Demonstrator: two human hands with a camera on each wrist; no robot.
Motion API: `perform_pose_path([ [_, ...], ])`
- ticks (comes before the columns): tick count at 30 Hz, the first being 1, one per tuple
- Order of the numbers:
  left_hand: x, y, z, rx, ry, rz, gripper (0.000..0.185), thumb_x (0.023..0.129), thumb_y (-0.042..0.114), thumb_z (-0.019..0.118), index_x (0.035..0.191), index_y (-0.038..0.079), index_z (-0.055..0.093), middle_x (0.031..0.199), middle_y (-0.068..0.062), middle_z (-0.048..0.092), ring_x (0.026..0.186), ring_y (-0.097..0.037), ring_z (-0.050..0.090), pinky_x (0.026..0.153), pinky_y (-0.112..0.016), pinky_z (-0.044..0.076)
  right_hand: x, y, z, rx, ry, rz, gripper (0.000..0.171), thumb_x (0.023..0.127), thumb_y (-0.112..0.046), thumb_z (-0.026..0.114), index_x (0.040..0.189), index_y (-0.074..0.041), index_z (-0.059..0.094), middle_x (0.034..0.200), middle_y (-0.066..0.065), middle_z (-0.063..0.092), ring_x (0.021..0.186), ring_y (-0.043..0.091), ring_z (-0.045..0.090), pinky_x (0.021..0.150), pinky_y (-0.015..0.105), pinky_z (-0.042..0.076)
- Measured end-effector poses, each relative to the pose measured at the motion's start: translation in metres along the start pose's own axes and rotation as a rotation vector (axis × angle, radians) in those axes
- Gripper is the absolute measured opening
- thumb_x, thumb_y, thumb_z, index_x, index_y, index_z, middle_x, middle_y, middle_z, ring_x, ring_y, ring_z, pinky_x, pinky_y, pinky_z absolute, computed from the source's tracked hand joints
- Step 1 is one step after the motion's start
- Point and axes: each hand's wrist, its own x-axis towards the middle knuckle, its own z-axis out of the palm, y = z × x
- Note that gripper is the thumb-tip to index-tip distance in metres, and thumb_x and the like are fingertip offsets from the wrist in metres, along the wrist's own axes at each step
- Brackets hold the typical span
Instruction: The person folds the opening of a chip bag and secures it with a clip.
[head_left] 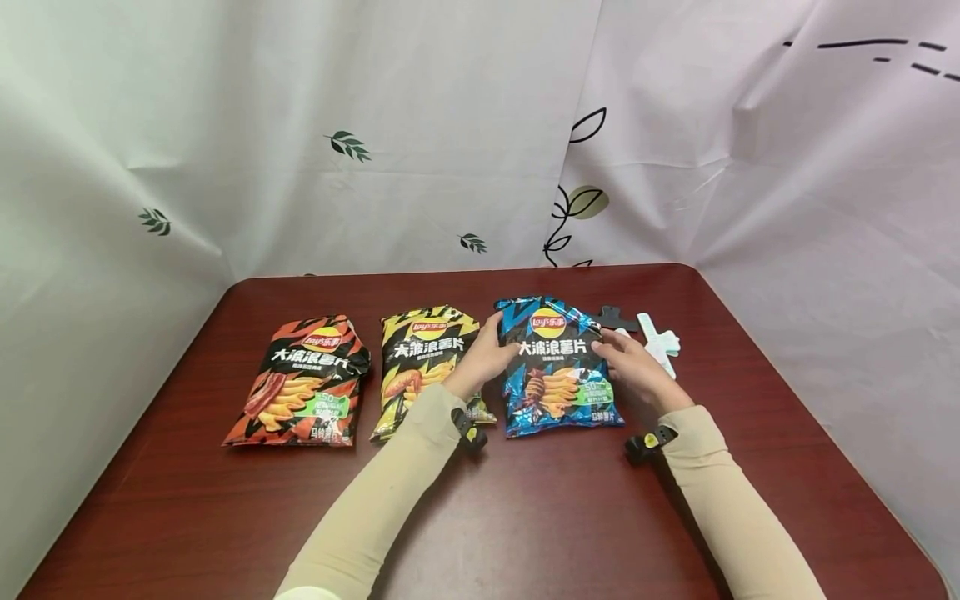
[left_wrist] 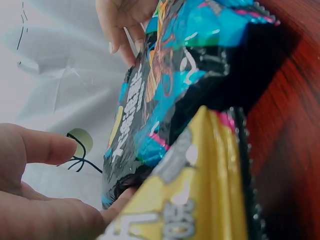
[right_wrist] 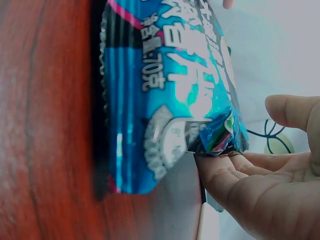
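A blue bag of potato chips (head_left: 557, 371) lies face up between my two hands, its top toward the far side of the table. My left hand (head_left: 482, 360) is at its left edge, fingers reaching behind the bag and thumb held off it in the left wrist view. On the other side, my right hand (head_left: 639, 367) touches the right edge. Its fingers (right_wrist: 227, 175) run under the bag's side, with the thumb raised apart. A yellow chip bag (head_left: 420, 367) lies just left of the blue one, partly covered by my left hand and wrist.
At the left of the dark red table (head_left: 540, 517) lies a red chip bag (head_left: 300, 392). Behind my right hand are white clips (head_left: 662, 343) and a black clip (head_left: 615, 318). A pale printed curtain (head_left: 420, 167) hangs beyond the table's back edge.
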Motion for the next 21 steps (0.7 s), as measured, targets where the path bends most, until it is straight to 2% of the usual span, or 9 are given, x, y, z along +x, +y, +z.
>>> perform_pose_path([
  [6, -0.0013, 0.0011, -0.0012, -0.004, 0.014, -0.004, 0.073, 0.098, 0.017, 0.053, 0.155, 0.011, 0.007, 0.159, -0.017, 0.017, 0.142, -0.036, 0.029, 0.110, -0.049, 0.034, -0.0030, -0.0017, -0.0024, 0.018, 0.004, -0.008, 0.070, 0.101, -0.033, 0.045, 0.155, -0.007, 0.009, 0.158, 0.024, 0.014, 0.141, 0.042, 0.027, 0.110, 0.057, 0.029],
  [13, -0.0023, 0.0029, -0.0020, -0.030, 0.027, -0.008, 0.077, 0.098, 0.018, 0.053, 0.155, 0.008, 0.002, 0.158, -0.018, 0.019, 0.142, -0.035, 0.031, 0.111, -0.047, 0.034, -0.0058, -0.0031, -0.0052, 0.041, 0.015, -0.030, 0.071, 0.101, -0.033, 0.045, 0.155, -0.005, 0.007, 0.159, 0.024, 0.010, 0.145, 0.040, 0.018, 0.112, 0.059, 0.024],
  [17, -0.0030, 0.0036, -0.0029, -0.023, 0.029, -0.005, 0.078, 0.097, 0.019, 0.054, 0.155, 0.008, 0.003, 0.155, -0.019, 0.022, 0.141, -0.034, 0.033, 0.110, -0.046, 0.036, -0.0072, -0.0039, -0.0045, 0.075, 0.012, -0.042, 0.071, 0.102, -0.032, 0.044, 0.155, -0.004, 0.006, 0.156, 0.026, 0.020, 0.142, 0.039, 0.028, 0.113, 0.056, 0.025],
  [21, -0.0041, 0.0047, -0.0036, -0.008, 0.039, 0.001, 0.077, 0.096, 0.020, 0.055, 0.155, 0.008, 0.006, 0.153, -0.020, 0.023, 0.140, -0.034, 0.034, 0.109, -0.046, 0.037, -0.0089, -0.0053, -0.0036, 0.090, 0.014, -0.065, 0.068, 0.103, -0.032, 0.042, 0.154, -0.003, 0.009, 0.148, 0.028, 0.034, 0.130, 0.037, 0.043, 0.109, 0.053, 0.034],
])
